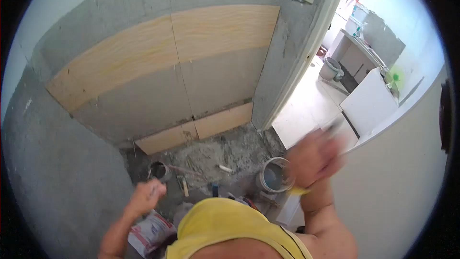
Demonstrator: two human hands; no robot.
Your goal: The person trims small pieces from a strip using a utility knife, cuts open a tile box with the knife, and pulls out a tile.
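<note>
A left grip (pixel 148 196) is curling its fingers inward at left, near a small dark-mouthed container (pixel 159 170) standing on the rough, gray-smeared floor (pixel 201 156); whether the fingers are holding anything, one cannot tell. A printed bag (pixel 152 232) is lying just beside the left forearm. Wood-patterned panels (pixel 120 55) are spanning the gray wall (pixel 139 110) in an upper band, with lower panels (pixel 220 121) lining its foot. A wooden-handled tool (pixel 185 187) and a short white cylinder (pixel 224 168) are resting on the floor, left of a white-rimmed bucket (pixel 274 176) that is holding gray material. A right grip (pixel 316 159) is blurring beside the bucket in view, a dark streak showing at its far edge; its closure is remaining unclear. Beyond the doorway, a gray pail (pixel 329 69) is sitting on pale flooring.
</note>
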